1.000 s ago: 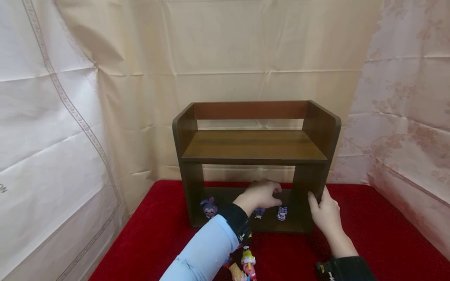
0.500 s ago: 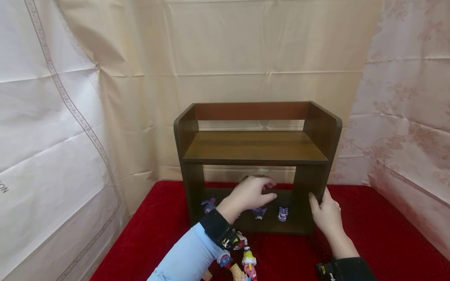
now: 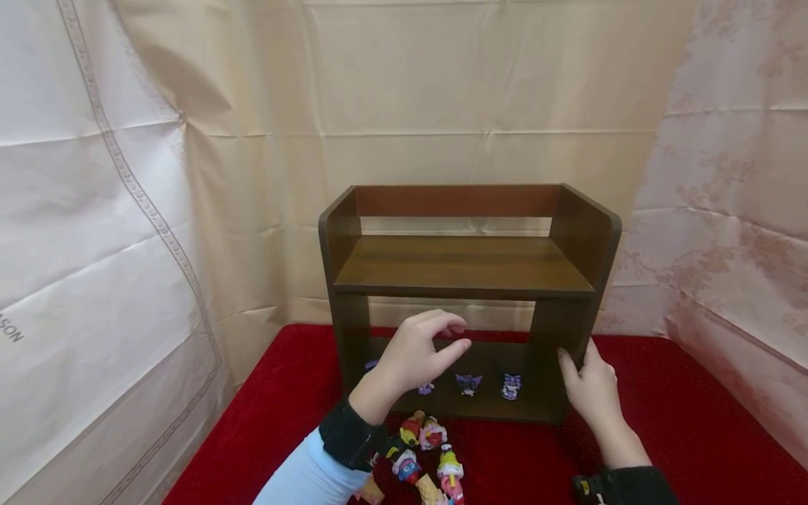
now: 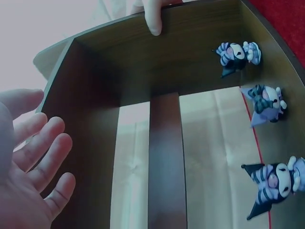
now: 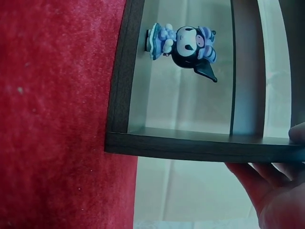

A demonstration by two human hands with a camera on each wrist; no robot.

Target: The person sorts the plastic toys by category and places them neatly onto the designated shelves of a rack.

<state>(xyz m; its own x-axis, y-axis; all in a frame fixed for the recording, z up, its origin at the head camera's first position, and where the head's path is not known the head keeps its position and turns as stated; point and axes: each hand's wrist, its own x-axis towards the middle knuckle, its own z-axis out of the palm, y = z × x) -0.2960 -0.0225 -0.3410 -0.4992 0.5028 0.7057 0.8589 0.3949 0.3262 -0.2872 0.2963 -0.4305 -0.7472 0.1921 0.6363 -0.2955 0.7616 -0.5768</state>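
A dark brown two-tier wooden shelf (image 3: 463, 266) stands on a red cloth. My left hand (image 3: 413, 358) hovers in front of its lower tier, fingers loosely bent and holding nothing; the left wrist view shows the palm (image 4: 24, 191) bare. With thumb inside and fingers outside, my right hand (image 3: 593, 389) grips the right side panel (image 3: 583, 315). Along the lower tier stand small purple-and-black figurines: one at the right end (image 3: 510, 386), a pointed-eared figurine (image 3: 468, 384) beside it, and another figurine (image 3: 426, 388) partly behind my left hand. A fourth purple figurine (image 3: 370, 365) is mostly hidden.
Several colourful figurines lie in a loose heap before the shelf, among them a yellow-and-pink figurine (image 3: 449, 466) and a blue-and-red figurine (image 3: 406, 466). The red cloth (image 3: 265, 414) covers the table. Beige curtains (image 3: 442, 84) hang behind.
My left hand has drawn back leftward and toward me from the lower tier, uncovering figurines there and the heap in front. My right hand keeps its grip on the side panel.
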